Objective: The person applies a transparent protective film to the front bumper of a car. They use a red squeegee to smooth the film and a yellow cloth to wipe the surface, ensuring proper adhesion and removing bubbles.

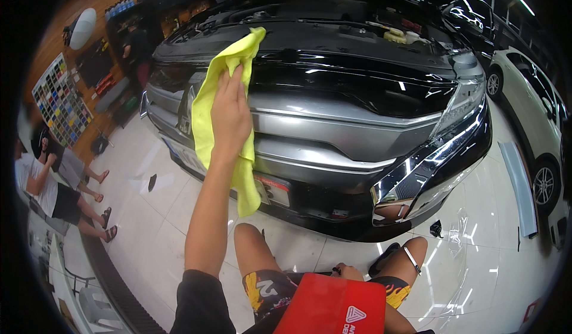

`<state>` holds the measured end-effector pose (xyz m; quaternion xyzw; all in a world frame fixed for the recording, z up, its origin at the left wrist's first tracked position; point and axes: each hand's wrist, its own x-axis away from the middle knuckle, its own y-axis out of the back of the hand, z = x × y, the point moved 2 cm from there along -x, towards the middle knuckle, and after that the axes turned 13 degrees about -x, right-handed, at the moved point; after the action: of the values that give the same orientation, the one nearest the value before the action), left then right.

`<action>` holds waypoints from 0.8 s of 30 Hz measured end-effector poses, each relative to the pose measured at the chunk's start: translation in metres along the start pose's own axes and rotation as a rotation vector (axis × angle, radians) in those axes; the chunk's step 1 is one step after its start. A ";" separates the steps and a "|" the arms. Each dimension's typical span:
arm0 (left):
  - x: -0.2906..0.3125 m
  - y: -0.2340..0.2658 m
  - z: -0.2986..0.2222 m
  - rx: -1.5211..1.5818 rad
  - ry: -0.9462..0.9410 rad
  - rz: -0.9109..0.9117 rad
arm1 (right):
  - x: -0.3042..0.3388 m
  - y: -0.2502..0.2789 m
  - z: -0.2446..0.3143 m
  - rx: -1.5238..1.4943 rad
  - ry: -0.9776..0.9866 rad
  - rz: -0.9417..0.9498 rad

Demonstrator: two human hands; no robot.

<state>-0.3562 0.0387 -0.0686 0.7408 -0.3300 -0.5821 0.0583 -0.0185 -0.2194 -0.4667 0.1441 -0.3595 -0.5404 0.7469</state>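
Observation:
My left hand (230,116) is stretched up to the front of a black car (351,69) and presses a yellow-green microfiber cloth (204,110) on its grille. The fingers are bunched into the cloth, whose lower end hangs past the wrist toward the bumper. Silver grille bars (322,116) run to the right of it. Low between my knees is my right hand (350,272), partly covered by a red flat panel (330,304) in front of my body. Its fingers look curled by a small dark thing that I cannot make out.
A slim light-coloured tool (412,261) lies on my right thigh. Clear film (456,244) and a black scrap (437,229) are on the tiled floor. People (50,185) sit at the left. A white car (530,101) and a long pale panel (519,188) are at the right.

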 end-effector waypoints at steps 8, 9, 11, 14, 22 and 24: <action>0.047 -0.050 -0.184 -0.007 -0.320 -0.006 | -0.011 -0.007 -0.010 0.015 -0.057 0.061; 0.050 -0.058 -0.208 0.028 -0.348 -0.010 | -0.016 -0.013 -0.023 0.010 -0.037 0.065; 0.054 -0.064 -0.239 0.083 -0.403 0.059 | -0.016 -0.012 -0.024 -0.002 -0.016 0.061; 0.051 -0.062 -0.258 0.245 -0.555 0.110 | -0.021 -0.012 -0.024 0.000 -0.003 0.065; 0.033 -0.015 -0.158 0.244 -0.198 0.332 | -0.014 -0.005 -0.027 -0.019 -0.028 0.005; 0.029 0.003 -0.122 0.073 -0.079 0.271 | -0.016 -0.008 -0.030 -0.020 -0.022 -0.020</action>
<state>-0.2449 -0.0164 -0.0527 0.6674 -0.4501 -0.5854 0.0964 -0.0056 -0.2132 -0.4990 0.1342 -0.3610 -0.5529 0.7389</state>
